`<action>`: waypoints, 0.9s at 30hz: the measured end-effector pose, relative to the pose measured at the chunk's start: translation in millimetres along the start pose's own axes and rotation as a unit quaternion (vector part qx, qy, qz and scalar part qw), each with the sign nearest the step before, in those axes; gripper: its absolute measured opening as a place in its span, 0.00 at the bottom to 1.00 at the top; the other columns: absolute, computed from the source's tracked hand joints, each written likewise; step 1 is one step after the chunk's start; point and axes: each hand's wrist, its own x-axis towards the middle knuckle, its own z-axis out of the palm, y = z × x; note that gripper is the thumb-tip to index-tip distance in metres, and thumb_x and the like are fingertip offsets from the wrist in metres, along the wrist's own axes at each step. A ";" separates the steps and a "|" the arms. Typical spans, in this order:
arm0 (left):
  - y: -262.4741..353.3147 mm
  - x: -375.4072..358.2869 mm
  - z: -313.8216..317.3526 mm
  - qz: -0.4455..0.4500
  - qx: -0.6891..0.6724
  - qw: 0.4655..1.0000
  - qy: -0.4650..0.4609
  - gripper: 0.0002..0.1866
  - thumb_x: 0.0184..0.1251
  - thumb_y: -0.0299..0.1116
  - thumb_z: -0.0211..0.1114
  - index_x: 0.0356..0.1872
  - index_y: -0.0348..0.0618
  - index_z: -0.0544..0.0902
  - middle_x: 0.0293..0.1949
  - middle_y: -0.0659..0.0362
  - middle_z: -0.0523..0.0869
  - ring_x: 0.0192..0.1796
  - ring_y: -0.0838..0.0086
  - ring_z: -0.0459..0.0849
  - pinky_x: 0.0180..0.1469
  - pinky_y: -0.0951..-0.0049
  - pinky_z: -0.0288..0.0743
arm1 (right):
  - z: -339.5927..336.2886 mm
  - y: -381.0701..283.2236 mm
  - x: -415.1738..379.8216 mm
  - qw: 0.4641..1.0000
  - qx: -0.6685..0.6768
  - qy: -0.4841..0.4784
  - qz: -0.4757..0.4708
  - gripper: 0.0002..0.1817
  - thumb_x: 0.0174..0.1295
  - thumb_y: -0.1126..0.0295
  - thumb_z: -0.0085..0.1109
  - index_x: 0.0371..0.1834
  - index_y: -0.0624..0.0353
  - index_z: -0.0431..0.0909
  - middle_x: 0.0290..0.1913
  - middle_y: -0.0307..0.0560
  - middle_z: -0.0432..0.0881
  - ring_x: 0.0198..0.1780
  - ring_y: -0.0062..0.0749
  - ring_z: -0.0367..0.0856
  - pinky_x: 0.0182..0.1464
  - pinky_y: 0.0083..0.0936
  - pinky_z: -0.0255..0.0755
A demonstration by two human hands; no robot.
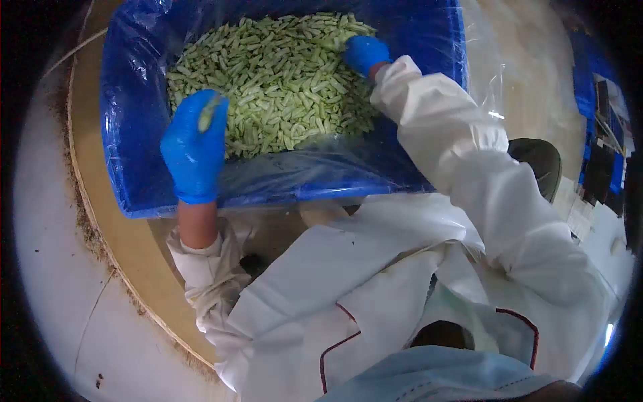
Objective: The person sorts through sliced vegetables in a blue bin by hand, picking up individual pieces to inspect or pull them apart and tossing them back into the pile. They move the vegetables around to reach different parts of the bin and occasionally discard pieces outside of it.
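A blue crate (447,40) lined with clear plastic film holds a wide heap of pale green, elongated cut vegetable pieces (284,87). My left hand (194,147), in a blue glove, is above the crate's near left part. Its fingers are closed, pinching one pale green piece (208,114) between thumb and fingers. At the heap's far right edge is my right hand (366,53), also blue-gloved. Its fingertips point left into the pieces and are partly hidden, so its grip does not show clearly.
Clear film (492,87) spreads over the crate's right rim. A tan board (100,147) with a dirty edge lies to the left, beside a pale tiled floor (50,221). Blue and dark items (603,127) stand at the far right. My white coat (375,281) fills the front.
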 end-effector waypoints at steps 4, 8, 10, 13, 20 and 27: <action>4.3 -2.2 11.2 0.179 0.117 0.970 -0.117 0.22 0.45 0.19 0.58 0.46 0.50 0.79 0.51 0.56 0.79 0.29 0.63 0.80 0.31 0.67 0.75 | -61.6 -81.0 -55.8 0.958 0.133 0.084 -0.239 0.14 0.48 0.56 0.59 0.35 0.50 0.79 0.34 0.45 0.81 0.35 0.44 0.80 0.34 0.38 0.74; 3.8 -14.2 23.4 0.199 0.140 0.949 -0.203 0.25 0.45 0.18 0.55 0.49 0.51 0.76 0.55 0.56 0.75 0.23 0.65 0.76 0.28 0.66 0.73 | -118.0 -127.4 -93.5 0.894 0.142 0.092 -0.415 0.13 0.45 0.55 0.60 0.29 0.50 0.79 0.27 0.47 0.78 0.28 0.46 0.79 0.29 0.40 0.72; 16.6 -9.3 15.6 0.162 0.218 0.937 -0.221 0.24 0.44 0.19 0.56 0.47 0.49 0.77 0.51 0.55 0.78 0.24 0.64 0.78 0.29 0.66 0.74 | -122.6 -137.6 -97.4 0.918 0.144 0.080 -0.361 0.13 0.46 0.55 0.60 0.28 0.51 0.79 0.26 0.49 0.78 0.27 0.46 0.78 0.28 0.39 0.72; 15.7 -12.9 12.4 0.077 0.111 0.983 -0.123 0.20 0.43 0.19 0.57 0.42 0.46 0.79 0.42 0.55 0.81 0.27 0.61 0.80 0.30 0.64 0.74 | -112.4 -168.5 -111.4 0.915 0.322 0.053 -0.235 0.10 0.48 0.60 0.60 0.26 0.55 0.80 0.23 0.48 0.78 0.24 0.43 0.77 0.27 0.32 0.71; 13.5 -17.3 2.4 0.019 0.066 0.997 -0.043 0.15 0.43 0.21 0.59 0.36 0.45 0.80 0.32 0.54 0.82 0.31 0.56 0.82 0.31 0.64 0.75 | -117.6 -185.0 -98.3 0.887 0.401 -0.038 -0.225 0.15 0.49 0.59 0.59 0.19 0.61 0.78 0.19 0.51 0.77 0.23 0.46 0.76 0.25 0.34 0.70; 0.7 -18.2 -0.6 0.172 0.051 0.954 -0.239 0.14 0.47 0.24 0.59 0.37 0.46 0.81 0.36 0.53 0.82 0.32 0.57 0.82 0.33 0.65 0.75 | -57.8 -61.0 -41.7 0.980 -0.025 -0.033 -0.197 0.15 0.51 0.54 0.55 0.23 0.54 0.81 0.27 0.52 0.81 0.29 0.51 0.80 0.30 0.41 0.74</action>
